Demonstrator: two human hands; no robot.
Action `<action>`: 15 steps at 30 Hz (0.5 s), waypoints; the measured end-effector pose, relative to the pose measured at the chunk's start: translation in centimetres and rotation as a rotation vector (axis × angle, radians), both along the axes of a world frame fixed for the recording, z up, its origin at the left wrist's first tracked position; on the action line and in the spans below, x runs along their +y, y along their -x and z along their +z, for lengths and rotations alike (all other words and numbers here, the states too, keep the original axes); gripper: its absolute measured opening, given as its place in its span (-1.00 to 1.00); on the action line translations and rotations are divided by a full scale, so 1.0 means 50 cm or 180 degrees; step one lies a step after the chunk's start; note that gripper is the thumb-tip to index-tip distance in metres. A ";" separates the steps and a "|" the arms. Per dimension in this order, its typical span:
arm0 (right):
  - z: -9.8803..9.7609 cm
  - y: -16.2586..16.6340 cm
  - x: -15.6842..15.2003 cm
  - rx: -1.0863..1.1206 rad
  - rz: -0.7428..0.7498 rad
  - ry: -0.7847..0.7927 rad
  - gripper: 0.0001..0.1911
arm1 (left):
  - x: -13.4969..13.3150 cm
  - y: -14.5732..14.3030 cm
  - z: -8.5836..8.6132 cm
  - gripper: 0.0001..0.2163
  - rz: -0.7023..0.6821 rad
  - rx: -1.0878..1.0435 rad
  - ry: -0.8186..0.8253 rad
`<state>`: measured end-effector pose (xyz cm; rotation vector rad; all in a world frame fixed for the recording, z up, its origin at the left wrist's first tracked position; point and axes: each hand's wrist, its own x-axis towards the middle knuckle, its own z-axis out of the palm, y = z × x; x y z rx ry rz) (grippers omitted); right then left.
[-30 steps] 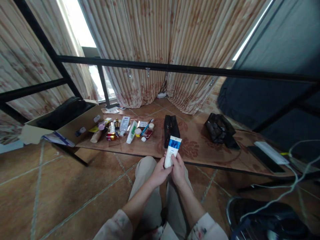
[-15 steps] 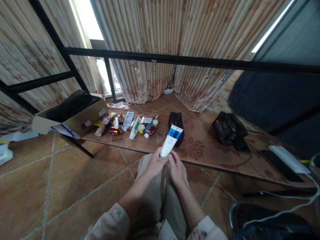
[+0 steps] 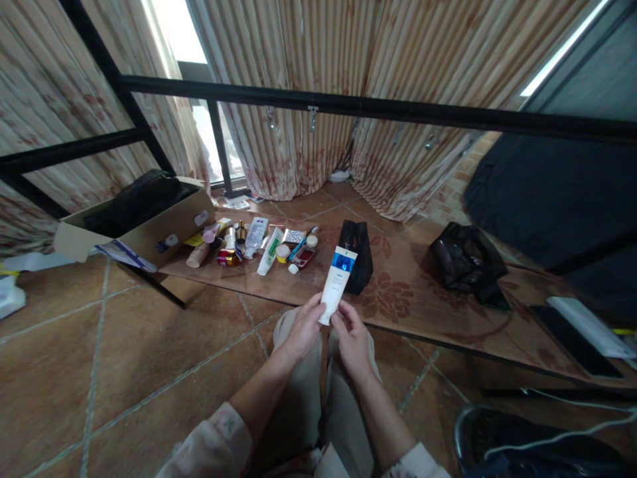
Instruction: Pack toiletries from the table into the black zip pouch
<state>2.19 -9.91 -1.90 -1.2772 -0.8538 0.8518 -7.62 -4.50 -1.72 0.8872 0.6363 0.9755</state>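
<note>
Above my knees I hold a white squeeze tube (image 3: 336, 285) with a blue band near its flat top end. My left hand (image 3: 304, 328) grips its lower left side, thumb on the front. At the lower right, the fingers of my right hand (image 3: 350, 330) close on the tube's bottom end. Just behind the tube a black mesh bag (image 3: 360, 255) stands on the low bench (image 3: 398, 255). Left of it lie a white and green tube (image 3: 269, 252), a blue toothbrush (image 3: 301, 247), a yellow-based jar (image 3: 282, 253) and several small bottles.
An open cardboard box (image 3: 164, 229) with black plastic in it sits on the bench's left end. Toward the right are a second black bag (image 3: 465, 259) and a dark flat tablet-like panel (image 3: 572, 338). A black metal rail (image 3: 398, 108) crosses behind the bench, before curtains.
The tube is more upright and has shifted slightly left in my hands. Both hands keep hold of its lower end. The camera view has turned a little.
</note>
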 end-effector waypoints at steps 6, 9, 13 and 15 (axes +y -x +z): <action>0.016 0.001 -0.003 -0.0027 -0.0011 0.0092 -0.59 | -0.005 0.006 0.013 -0.52 -0.0048 -0.0276 0.0081; 0.020 -0.004 0.001 0.0037 -0.0034 0.0135 -0.59 | -0.005 0.006 0.010 -0.44 -0.0012 -0.0267 0.0033; 0.010 -0.013 0.023 0.0366 0.0172 0.0028 -0.59 | -0.004 0.001 0.009 -0.48 -0.0097 -0.0091 -0.0132; 0.002 -0.017 0.037 0.0669 0.0389 0.0012 -0.60 | -0.005 -0.001 0.009 -0.54 -0.0118 0.0113 -0.0222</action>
